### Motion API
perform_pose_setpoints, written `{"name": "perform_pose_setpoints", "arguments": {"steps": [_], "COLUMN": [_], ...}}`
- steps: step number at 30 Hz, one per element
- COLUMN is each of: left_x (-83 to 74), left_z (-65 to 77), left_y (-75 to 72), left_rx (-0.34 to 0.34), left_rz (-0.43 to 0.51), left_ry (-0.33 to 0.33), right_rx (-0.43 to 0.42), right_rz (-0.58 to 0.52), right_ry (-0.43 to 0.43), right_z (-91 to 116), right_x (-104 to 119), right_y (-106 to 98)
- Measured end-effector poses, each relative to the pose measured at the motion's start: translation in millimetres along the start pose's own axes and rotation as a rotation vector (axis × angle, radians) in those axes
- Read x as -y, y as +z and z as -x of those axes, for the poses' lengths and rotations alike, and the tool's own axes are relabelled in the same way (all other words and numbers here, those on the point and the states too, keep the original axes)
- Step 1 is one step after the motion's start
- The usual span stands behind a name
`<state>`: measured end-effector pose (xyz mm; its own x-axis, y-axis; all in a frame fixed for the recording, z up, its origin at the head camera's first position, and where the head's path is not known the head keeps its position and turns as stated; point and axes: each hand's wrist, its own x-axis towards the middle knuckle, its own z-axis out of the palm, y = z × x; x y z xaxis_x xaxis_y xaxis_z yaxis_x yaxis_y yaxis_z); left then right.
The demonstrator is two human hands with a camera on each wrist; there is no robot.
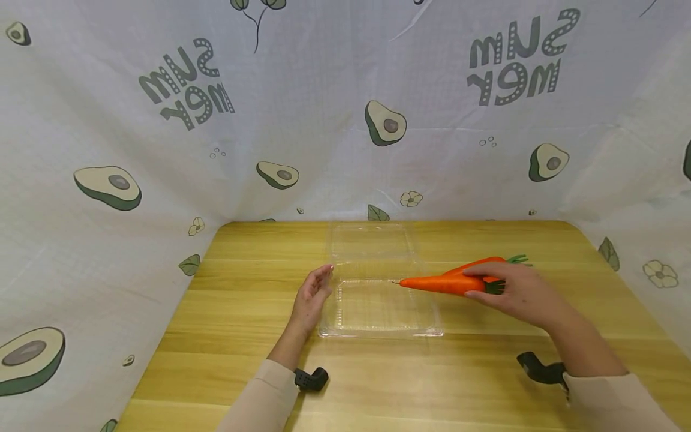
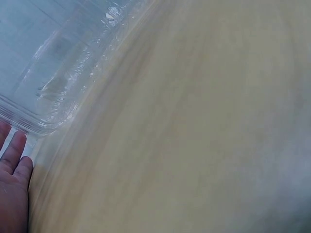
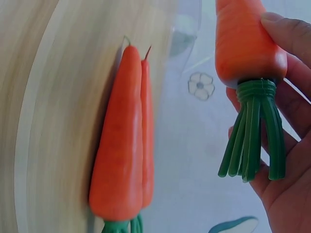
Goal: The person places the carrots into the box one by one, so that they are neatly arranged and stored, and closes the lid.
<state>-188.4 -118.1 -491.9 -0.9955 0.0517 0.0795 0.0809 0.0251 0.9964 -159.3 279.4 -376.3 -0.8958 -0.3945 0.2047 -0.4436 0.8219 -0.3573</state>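
My right hand (image 1: 513, 291) grips an orange carrot (image 1: 437, 284) near its thick end, its thin tip pointing left over the clear plastic container. In the right wrist view, thumb and fingers hold the carrot (image 3: 248, 46) just above its green stems. Two more carrots (image 3: 116, 141) lie side by side on the table; in the head view they are partly hidden behind the held one. The clear container (image 1: 378, 306) lies with its hinged lid (image 1: 372, 240) folded back. My left hand (image 1: 312, 300) rests at the container's left side, fingers extended near its rim (image 2: 29, 126).
Wooden tabletop (image 1: 227, 336) surrounds the container. A white cloth (image 1: 324, 90) printed with avocados hangs behind and along both sides of the table. A black wrist mount (image 1: 312, 379) sits on the left wrist, another (image 1: 540, 367) on the right.
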Motion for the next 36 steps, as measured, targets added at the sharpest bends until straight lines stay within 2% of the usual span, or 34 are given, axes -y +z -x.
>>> {"name": "perform_pose_setpoints", "arguments": {"steps": [7,24,33,36], "left_x": [1.1,4.1,4.1,3.8], "left_z": [0.2,-1.3,-1.4,-0.9], "left_y": [-1.6,-3.1,-3.1,-3.1], "left_rx": [0.006,0.026,0.011,0.002], "left_rz": [0.005,0.012,0.014,0.009], "left_ry": [0.007,0.034,0.042,0.045], "right_rx": [0.025,0.195,0.250,0.268], "right_rz": [-0.059,-0.162,-0.180,-0.171], "right_ry": [-0.068,-0.008,-0.020,-0.055], "right_z": [-10.3,-28.3,-33.9,-34.6], "right_x": [11.6,35.5,48.1,51.7], "right_y": [12.6,31.4,44.9,49.6]}}
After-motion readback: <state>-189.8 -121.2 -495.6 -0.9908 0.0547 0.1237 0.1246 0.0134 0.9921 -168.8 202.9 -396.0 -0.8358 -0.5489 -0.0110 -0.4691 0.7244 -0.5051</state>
